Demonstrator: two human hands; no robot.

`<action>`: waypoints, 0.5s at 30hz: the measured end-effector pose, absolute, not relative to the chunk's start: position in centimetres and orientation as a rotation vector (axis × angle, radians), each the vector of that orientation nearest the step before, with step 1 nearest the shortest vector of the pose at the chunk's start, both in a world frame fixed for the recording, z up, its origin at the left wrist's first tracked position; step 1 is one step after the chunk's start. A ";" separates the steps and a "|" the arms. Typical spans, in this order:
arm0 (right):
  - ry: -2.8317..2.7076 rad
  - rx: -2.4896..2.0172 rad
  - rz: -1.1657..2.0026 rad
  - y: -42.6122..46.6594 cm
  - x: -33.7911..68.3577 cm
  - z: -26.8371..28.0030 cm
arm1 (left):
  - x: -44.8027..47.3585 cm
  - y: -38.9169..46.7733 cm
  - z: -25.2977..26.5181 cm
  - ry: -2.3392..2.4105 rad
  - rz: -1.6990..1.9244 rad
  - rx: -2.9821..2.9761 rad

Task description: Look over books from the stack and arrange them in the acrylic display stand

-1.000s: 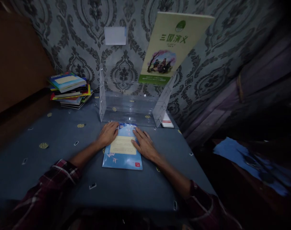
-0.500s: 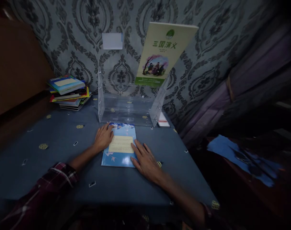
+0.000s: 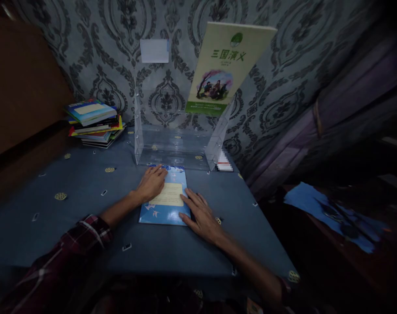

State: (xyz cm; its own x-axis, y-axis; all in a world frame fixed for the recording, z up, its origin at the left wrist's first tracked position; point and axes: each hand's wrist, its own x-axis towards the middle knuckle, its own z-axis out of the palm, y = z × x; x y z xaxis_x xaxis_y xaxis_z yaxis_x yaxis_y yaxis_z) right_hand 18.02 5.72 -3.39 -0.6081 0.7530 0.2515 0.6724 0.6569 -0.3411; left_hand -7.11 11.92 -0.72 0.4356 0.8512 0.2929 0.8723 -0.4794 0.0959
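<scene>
A blue book (image 3: 164, 214) with a pale yellow text panel lies flat on the table, just in front of a clear acrylic rack (image 3: 214, 148). My left hand (image 3: 151, 182) rests over the book's upper left part, its fingers stretched out and covering some of the cover. At the right edge my right hand (image 3: 201, 214) lies with fingers spread, the tips touching the cover. A cream and green book (image 3: 226, 65) with Chinese lettering stands upright and leaning in the rack's upper right part.
A stack of books (image 3: 95, 126) sits at the back left of the blue tablecloth (image 3: 87, 209). A white card (image 3: 154, 51) shows against the patterned wall. Beyond the table's right edge, a blue cloth (image 3: 316, 205) with dark items lies near a purple curtain (image 3: 293, 139).
My left hand has slid right from the book's left edge, further over its cover. My right hand has stayed at the right edge. The view has shifted slightly.
</scene>
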 end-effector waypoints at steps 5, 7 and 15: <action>-2.446 -1.099 0.308 5.8 18.3 -3.7 | -3.8 13.9 -0.7 -1.322 -0.409 -2.867; -2.447 -1.085 0.299 5.7 18.3 -3.6 | -3.0 14.8 -0.7 -1.352 -0.387 -2.857; -2.425 -1.080 0.331 6.0 18.4 -3.3 | -2.1 16.3 -0.6 -1.400 -0.408 -2.814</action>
State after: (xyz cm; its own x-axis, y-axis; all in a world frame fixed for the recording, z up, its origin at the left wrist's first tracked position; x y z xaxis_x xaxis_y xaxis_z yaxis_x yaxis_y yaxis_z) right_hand 18.43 5.95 -3.27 -0.5845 0.7485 0.3133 0.6372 0.6625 -0.3939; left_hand -2.09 16.27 -0.60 0.5766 0.7879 0.2161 0.7808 -0.6093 0.1383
